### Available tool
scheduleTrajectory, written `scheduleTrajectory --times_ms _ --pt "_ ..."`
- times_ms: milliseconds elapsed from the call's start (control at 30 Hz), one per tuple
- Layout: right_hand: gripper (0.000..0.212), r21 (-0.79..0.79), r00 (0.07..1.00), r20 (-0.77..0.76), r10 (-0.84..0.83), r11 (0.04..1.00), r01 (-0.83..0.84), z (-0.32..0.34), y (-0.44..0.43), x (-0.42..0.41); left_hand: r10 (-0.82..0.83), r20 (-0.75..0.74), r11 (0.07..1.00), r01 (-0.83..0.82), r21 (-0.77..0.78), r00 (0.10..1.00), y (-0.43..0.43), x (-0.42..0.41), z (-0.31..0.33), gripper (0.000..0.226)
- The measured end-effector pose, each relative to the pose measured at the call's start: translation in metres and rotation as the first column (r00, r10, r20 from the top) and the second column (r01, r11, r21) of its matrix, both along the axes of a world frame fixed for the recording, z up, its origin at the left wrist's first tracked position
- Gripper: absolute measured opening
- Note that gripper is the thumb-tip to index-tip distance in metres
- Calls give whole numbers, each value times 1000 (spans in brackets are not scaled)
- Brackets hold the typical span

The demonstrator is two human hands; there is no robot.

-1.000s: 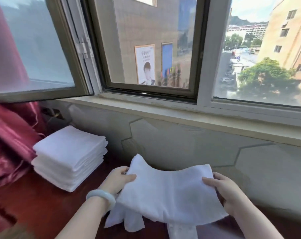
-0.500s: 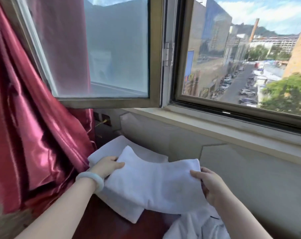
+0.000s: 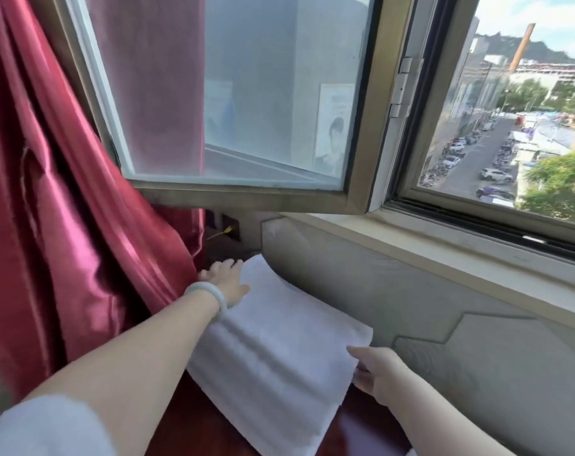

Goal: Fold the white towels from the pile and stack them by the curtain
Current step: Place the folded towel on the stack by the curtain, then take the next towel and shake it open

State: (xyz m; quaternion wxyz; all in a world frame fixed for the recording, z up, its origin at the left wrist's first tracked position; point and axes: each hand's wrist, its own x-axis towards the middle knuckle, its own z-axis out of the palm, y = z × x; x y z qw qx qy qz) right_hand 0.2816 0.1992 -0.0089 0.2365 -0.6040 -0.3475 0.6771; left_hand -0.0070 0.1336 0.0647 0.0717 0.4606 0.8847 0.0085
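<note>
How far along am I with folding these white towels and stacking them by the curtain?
Done: a stack of folded white towels sits beside the shiny red curtain. In hand: the top folded towel is being laid on it, left hand flat on its far corner, right hand at its near edge. Left: the unfolded pile is out of view, so how many remain is unclear.

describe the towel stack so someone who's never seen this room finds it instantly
Find the shiny red curtain left of the open window. Beside its lower folds lies the stack of folded white towels, the left hand flat on its far corner and the right hand at its near edge. It is the only white, layered block there.
</note>
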Motion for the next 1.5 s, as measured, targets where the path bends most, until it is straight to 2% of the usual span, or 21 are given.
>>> scheduleTrajectory --times_ms 100,233,300,400,467,500,567,633,700,733,800,867,933,1000,1067,1100,1167,1233,1333,1400,1500 --pt "23 -13 993 112 49 999 -48 -27 -1 -6 -152 112 971 169 -169 982 -4 29 -54 63" --pt "35 9 993 111 35 999 -37 -38 3 -3 -126 147 960 158 -230 981 -13 47 -87 61" --pt "25 5 996 53 65 998 -65 -34 1 7 -83 136 974 109 -198 987 -15 52 -88 60" --pt "7 36 997 -3 82 996 -82 -20 -3 48 -60 154 996 70 -60 986 -13 82 -80 58" --pt "5 68 998 20 60 996 -62 -15 -6 97 -157 191 987 148 60 969 -13 125 -80 57" --pt "6 77 998 48 34 996 -37 -16 -9 126 -253 207 960 219 176 945 -14 151 -83 55" --pt "7 84 990 131 -48 996 38 -17 -21 182 -482 230 834 362 417 845 -13 208 -93 51" --pt "9 68 967 221 -129 991 116 -24 -35 232 -618 336 760 431 487 711 -16 267 -101 40" --pt "9 47 939 300 -169 986 162 -38 -48 270 -634 435 771 474 425 640 -20 312 -114 38" --pt "7 43 916 361 -176 984 172 -45 -54 284 -595 473 803 481 350 649 -20 331 -124 40" --pt "25 46 871 454 -187 981 187 -59 -65 302 -446 538 886 439 151 715 -22 360 -142 47" --pt "37 31 867 463 -181 982 189 -69 -78 309 -307 578 925 381 -8 757 -25 376 -158 62" --pt "28 41 854 503 -137 990 134 -76 -89 309 -263 581 920 381 -88 770 -28 381 -172 70" --pt "16 123 810 572 -127 990 69 -81 -92 312 -245 615 930 361 -69 749 -28 376 -171 55" --pt "24 224 809 541 -231 966 126 -76 -85 324 -255 605 953 303 24 754 -20 360 -167 21" --pt "24 275 815 503 -288 947 165 -70 -81 334 -253 597 963 261 75 762 -15 350 -166 16" --pt "20 352 866 385 -318 918 181 -42 -76 354 -267 555 963 243 118 788 -8 335 -162 22" --pt "22 360 944 220 -244 920 154 -12 -76 374 -300 475 950 306 67 827 -4 333 -158 17" --pt "19 411 982 31 -184 898 156 28 -83 398 -432 236 896 444 4 870 -3 363 -147 31" --pt "19 456 985 -15 -172 875 160 49 -89 411 -524 278 851 506 138 805 -2 398 -135 35" --pt "22 498 994 -42 -105 860 112 72 -98 436 -623 574 780 483 398 532 -4 460 -112 36"
